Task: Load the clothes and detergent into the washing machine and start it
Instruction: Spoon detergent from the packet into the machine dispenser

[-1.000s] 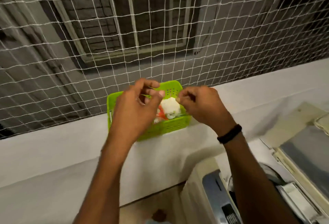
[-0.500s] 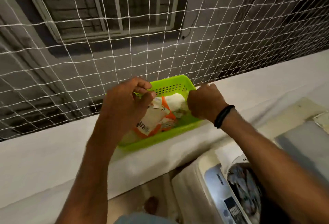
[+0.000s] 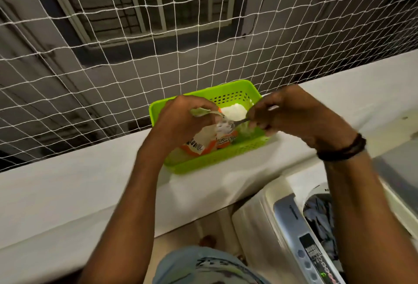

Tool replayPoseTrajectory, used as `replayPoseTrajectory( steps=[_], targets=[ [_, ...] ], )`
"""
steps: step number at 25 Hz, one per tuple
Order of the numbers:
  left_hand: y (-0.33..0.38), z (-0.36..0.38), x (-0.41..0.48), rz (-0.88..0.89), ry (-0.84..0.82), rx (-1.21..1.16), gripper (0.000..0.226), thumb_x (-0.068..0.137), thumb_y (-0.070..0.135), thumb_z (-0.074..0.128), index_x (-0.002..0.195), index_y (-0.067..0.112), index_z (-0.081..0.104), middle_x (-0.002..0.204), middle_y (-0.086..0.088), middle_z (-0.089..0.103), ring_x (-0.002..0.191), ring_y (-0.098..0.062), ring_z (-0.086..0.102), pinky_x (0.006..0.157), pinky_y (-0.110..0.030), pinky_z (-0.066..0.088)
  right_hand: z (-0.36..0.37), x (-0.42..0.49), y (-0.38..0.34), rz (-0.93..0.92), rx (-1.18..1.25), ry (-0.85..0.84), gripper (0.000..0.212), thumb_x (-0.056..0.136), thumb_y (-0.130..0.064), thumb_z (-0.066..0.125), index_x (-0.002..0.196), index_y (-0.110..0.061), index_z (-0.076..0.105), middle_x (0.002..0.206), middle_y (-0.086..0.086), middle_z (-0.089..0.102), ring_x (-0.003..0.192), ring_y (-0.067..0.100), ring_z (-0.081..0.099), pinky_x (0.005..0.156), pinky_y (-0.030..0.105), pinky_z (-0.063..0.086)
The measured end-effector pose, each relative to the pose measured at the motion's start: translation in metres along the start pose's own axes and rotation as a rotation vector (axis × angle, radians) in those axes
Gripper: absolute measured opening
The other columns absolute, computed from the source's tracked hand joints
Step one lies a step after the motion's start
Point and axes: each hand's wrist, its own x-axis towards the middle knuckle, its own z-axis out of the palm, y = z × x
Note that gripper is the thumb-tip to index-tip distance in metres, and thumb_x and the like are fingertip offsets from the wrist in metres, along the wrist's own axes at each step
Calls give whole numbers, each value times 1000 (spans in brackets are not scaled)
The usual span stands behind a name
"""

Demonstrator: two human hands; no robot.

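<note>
A lime green plastic basket sits on the white ledge. Inside it stands an orange and white detergent packet with white powder showing at its open top. My left hand grips the packet's upper edge. My right hand pinches the handle of a metal spoon, whose bowl is at the packet's mouth. At the lower right the top-loading washing machine stands open, with dark clothes in its drum.
White safety netting rises directly behind the ledge and the basket. The machine's control panel faces me at the bottom right. Its raised lid is at the right edge. My knee in light blue fabric shows below.
The view has tilted down and left, showing more of the machine. My right hand, earlier at the basket's right side, now holds a spoon at the packet's mouth. My left hand still holds the packet.
</note>
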Motion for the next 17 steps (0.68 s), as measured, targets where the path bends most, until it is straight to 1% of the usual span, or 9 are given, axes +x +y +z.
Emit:
replayPoseTrajectory(
  steps=[1, 2, 3, 4, 5, 7, 9, 13, 17],
  targets=[
    [0, 4, 2, -31, 9, -25, 15, 80, 42, 79, 90, 32, 78, 91, 16, 75, 90, -5, 67, 87, -36, 54, 13, 6, 1, -2, -88, 12, 18, 86, -2, 65, 75, -12, 75, 77, 12, 75, 69, 20, 70, 61, 30, 60],
    [-1, 6, 5, -71, 11, -44, 14, 81, 43, 78, 87, 30, 76, 85, 14, 74, 86, -9, 68, 84, -39, 55, 26, 15, 2, -12, -229, 43, 14, 87, -9, 63, 77, -9, 74, 80, 14, 73, 76, 26, 71, 71, 35, 61],
    [-3, 8, 8, -106, 19, -45, 18, 83, 46, 75, 86, 28, 74, 80, 10, 74, 81, -16, 69, 80, -43, 56, 38, 24, 4, -15, -404, 120, 18, 87, -15, 60, 76, -6, 70, 82, 16, 70, 84, 32, 70, 79, 35, 58],
    [-4, 9, 10, -128, 37, -19, 24, 84, 50, 71, 86, 27, 73, 75, 7, 73, 77, -20, 70, 76, -45, 56, 50, 31, 6, -6, -539, 233, 22, 87, -19, 56, 73, -6, 64, 83, 17, 66, 90, 36, 67, 82, 34, 54],
    [-6, 9, 12, -140, 68, 22, 28, 85, 55, 68, 87, 27, 71, 73, 5, 72, 75, -21, 70, 74, -44, 57, 58, 35, 5, 18, -580, 337, 22, 88, -20, 52, 73, -6, 59, 84, 20, 63, 95, 39, 64, 81, 34, 50],
    [-7, 7, 14, -130, 152, 73, 30, 87, 57, 64, 88, 28, 70, 77, 6, 73, 75, -18, 70, 74, -42, 56, 66, 42, 6, 36, -577, 436, 16, 86, -17, 51, 82, -6, 63, 92, 23, 66, 98, 42, 61, 81, 36, 47],
    [-6, 6, 14, -85, 218, 80, 28, 89, 55, 63, 87, 28, 71, 79, 7, 74, 75, -17, 69, 72, -42, 56, 68, 46, 11, 24, -594, 467, 15, 84, -14, 54, 87, -5, 66, 95, 22, 68, 97, 43, 60, 80, 38, 46],
    [-3, 8, 11, 13, 338, 105, 33, 93, 53, 59, 89, 24, 74, 80, 9, 75, 74, -14, 70, 69, -40, 57, 69, 49, 17, -30, -596, 468, 17, 85, -19, 60, 92, -6, 69, 97, 20, 70, 98, 41, 60, 78, 37, 45],
    [-4, 9, 15, 53, 359, 131, 33, 94, 50, 60, 89, 22, 76, 82, 8, 76, 74, -12, 70, 69, -38, 56, 71, 51, 18, -71, -600, 455, 18, 86, -22, 65, 98, -8, 69, 102, 18, 69, 102, 39, 60, 81, 38, 46]
  ],
)
